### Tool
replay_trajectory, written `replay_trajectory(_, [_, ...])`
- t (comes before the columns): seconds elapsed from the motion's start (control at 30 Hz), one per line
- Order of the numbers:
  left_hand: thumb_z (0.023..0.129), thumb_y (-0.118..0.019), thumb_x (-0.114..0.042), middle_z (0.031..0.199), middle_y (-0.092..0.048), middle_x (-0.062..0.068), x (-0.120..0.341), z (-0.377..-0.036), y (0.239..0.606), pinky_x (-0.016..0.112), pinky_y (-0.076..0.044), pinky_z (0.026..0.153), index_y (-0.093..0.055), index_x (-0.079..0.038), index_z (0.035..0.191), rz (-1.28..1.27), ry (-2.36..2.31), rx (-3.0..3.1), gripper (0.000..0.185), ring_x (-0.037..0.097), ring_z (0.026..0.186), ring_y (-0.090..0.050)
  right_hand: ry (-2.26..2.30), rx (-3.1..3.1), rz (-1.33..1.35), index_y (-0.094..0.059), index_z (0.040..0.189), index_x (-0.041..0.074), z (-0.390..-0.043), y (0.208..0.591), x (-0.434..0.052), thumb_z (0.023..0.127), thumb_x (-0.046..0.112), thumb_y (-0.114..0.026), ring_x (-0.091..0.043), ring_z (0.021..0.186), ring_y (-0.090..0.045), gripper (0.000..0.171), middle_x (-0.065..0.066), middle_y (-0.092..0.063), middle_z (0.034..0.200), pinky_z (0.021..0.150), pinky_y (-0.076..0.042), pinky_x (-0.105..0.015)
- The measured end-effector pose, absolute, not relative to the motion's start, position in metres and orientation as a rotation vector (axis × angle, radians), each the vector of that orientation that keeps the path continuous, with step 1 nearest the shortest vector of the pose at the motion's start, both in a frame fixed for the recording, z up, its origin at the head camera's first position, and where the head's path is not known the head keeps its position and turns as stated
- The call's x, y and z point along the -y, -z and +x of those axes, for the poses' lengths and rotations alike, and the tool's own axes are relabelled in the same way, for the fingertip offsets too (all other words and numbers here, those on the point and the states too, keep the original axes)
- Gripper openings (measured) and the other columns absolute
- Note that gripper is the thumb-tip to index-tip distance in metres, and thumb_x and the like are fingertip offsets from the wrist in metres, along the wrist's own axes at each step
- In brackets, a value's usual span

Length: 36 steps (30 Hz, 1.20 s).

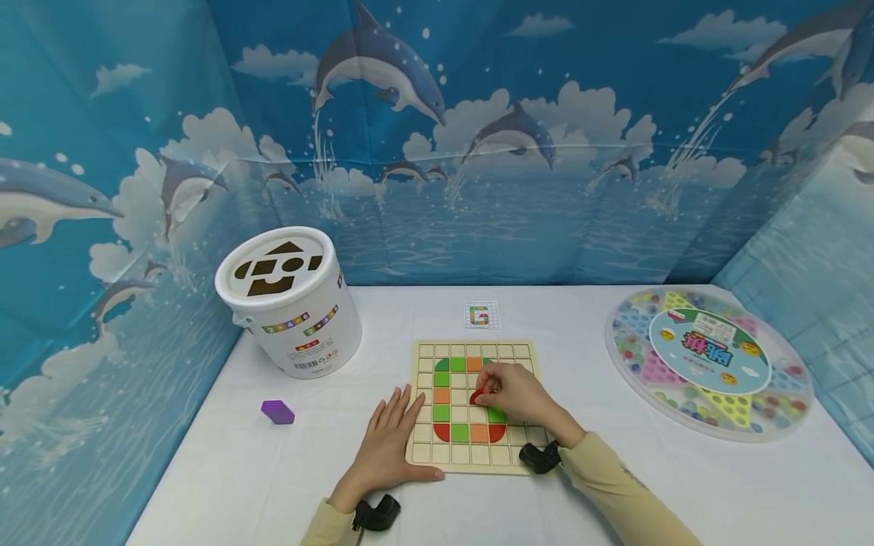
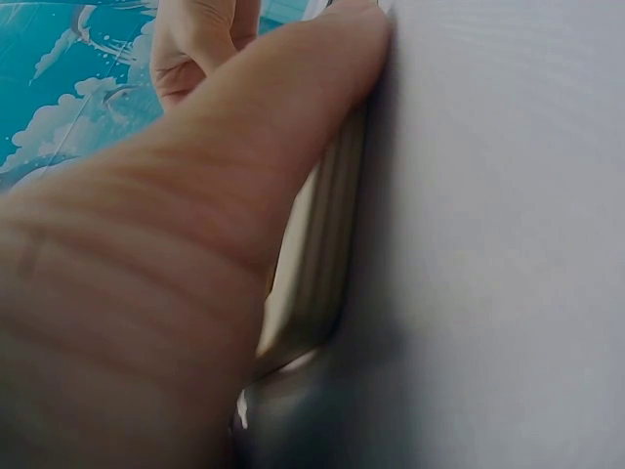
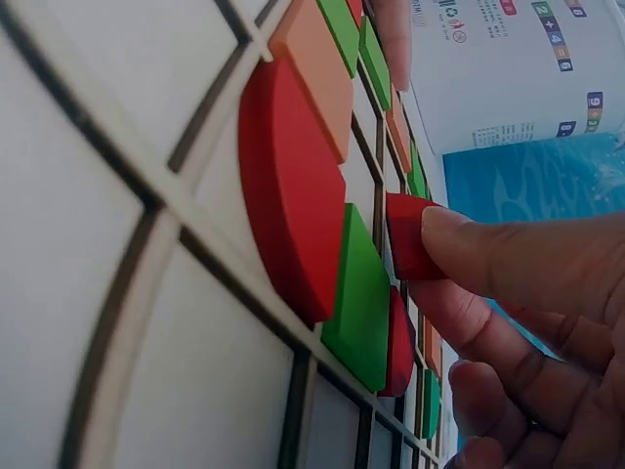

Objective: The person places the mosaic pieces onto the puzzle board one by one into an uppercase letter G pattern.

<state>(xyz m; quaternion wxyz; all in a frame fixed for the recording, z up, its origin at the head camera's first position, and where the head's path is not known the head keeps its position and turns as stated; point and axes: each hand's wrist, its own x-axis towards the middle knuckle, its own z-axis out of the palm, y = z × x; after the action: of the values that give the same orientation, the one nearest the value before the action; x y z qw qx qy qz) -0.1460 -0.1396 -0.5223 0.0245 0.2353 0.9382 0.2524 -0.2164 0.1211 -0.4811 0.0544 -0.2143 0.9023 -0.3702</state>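
Note:
A wooden grid board [image 1: 471, 455] lies on the white table, with green, orange and red tiles forming a curved outline on its squares. My right hand [image 1: 515, 394] pinches a red tile with a rounded edge [image 3: 405, 234] between thumb and fingers, just over the board's middle. In the right wrist view, a rounded red tile [image 3: 293, 186] and a square green tile [image 3: 359, 303] sit near it on the grid. My left hand [image 1: 388, 451] rests at the board's left edge, fingers extended and thumb spread along the near corner.
A white lidded bucket [image 1: 307, 326] with shaped cut-outs stands back left, and a purple block [image 1: 278, 412] lies in front of it. Behind the board is a small pattern card [image 1: 481, 315]. A round, marble-filled game board [image 1: 710, 409] lies on the right.

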Motion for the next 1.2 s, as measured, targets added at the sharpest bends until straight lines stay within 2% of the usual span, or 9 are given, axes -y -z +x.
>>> replay_trajectory(0.2, [0.066, -0.071, -0.069, 0.156, -0.013, 0.016, 0.1393, -0.1459, 0.5226, 0.052, -0.005, 0.11, -0.023, -0.007, 0.151, 0.734, -0.802, -2.905, 0.115, 0.032, 0.142, -0.006, 1.058, -2.771, -0.644, -0.063, 0.077, 0.016, -0.2163, 0.4792, -0.1192, 0.078, 0.012, -0.079, -0.01, 0.06, -0.047, 0.016, 0.009, -0.053, 0.067, 0.056, -0.04, -0.027])
replay_trajectory(0.4, [0.066, -0.07, -0.07, 0.156, -0.011, 0.016, 0.1393, -0.1464, 0.5235, 0.05, -0.003, 0.111, -0.021, -0.007, 0.152, 0.738, -0.8, -2.91, 0.117, 0.032, 0.143, -0.005, 1.021, -2.817, -0.646, -0.065, 0.075, 0.019, -0.2175, 0.4791, -0.1193, 0.077, 0.015, -0.08, -0.011, 0.066, -0.046, 0.016, 0.009, -0.053, 0.071, 0.059, -0.041, -0.029])
replay_trajectory(0.63, [0.065, -0.07, -0.07, 0.157, -0.01, 0.013, 0.1392, -0.1465, 0.5243, 0.048, -0.003, 0.111, -0.021, -0.009, 0.152, 0.72, -0.769, -2.909, 0.117, 0.029, 0.143, -0.004, 0.965, -2.862, -0.639, -0.069, 0.077, 0.02, -0.2178, 0.4819, -0.1204, 0.077, 0.018, -0.08, -0.011, 0.066, -0.045, 0.012, 0.008, -0.054, 0.074, 0.058, -0.04, -0.029])
replay_trajectory(0.93, [0.065, -0.071, -0.069, 0.157, -0.011, 0.015, 0.1392, -0.1466, 0.5245, 0.049, -0.004, 0.111, -0.022, -0.008, 0.152, 0.733, -0.788, -2.909, 0.117, 0.03, 0.143, -0.005, 0.91, -2.937, -0.637, -0.074, 0.075, 0.02, -0.2175, 0.4827, -0.1207, 0.082, 0.013, -0.075, -0.01, 0.068, -0.045, 0.01, 0.01, -0.055, 0.073, 0.057, -0.04, -0.028])
replay_trajectory(1.2, [0.066, -0.071, -0.069, 0.158, -0.008, 0.012, 0.1399, -0.1474, 0.5257, 0.046, -0.001, 0.111, -0.019, -0.01, 0.152, 0.701, -0.788, -2.888, 0.117, 0.027, 0.143, -0.001, 0.888, -2.954, -0.572, -0.073, 0.07, 0.02, -0.2193, 0.4815, -0.1179, 0.078, 0.014, -0.079, -0.012, 0.069, -0.044, 0.012, 0.008, -0.055, 0.074, 0.057, -0.039, -0.029])
